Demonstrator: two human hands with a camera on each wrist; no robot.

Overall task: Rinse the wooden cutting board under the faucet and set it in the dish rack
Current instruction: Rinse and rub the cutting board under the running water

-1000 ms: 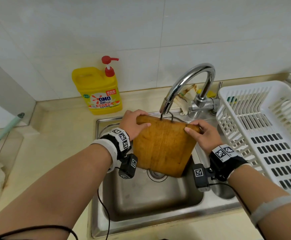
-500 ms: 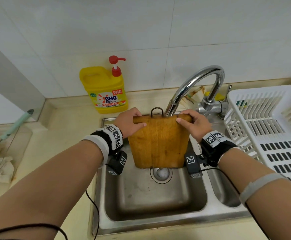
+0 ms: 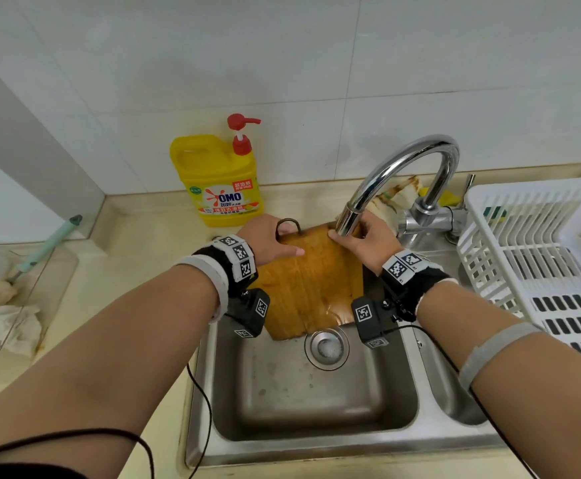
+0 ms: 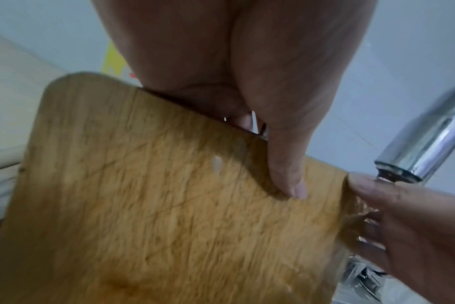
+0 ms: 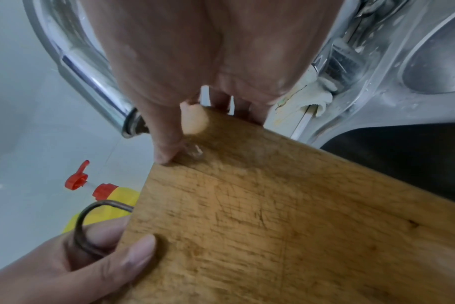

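— Where's the board (image 3: pixel 311 281)?
— Over the sink (image 3: pixel 316 402), tilted, its top edge under the faucet (image 3: pixel 396 178) spout. Water wets its right corner.
— And the hands?
— The left hand (image 3: pixel 268 242) grips the top edge by the wire loop (image 3: pixel 288 225), thumb on the face. The right hand (image 3: pixel 368 245) grasps the top right corner.
— The rack (image 3: pixel 538 257)?
— On the right, apart from the board. A yellow soap jug (image 3: pixel 220 181) stands on the table behind.

Faucet spout (image 3: pixel 351 216) crowds the board's (image 3: pixel 311 285) top right corner.
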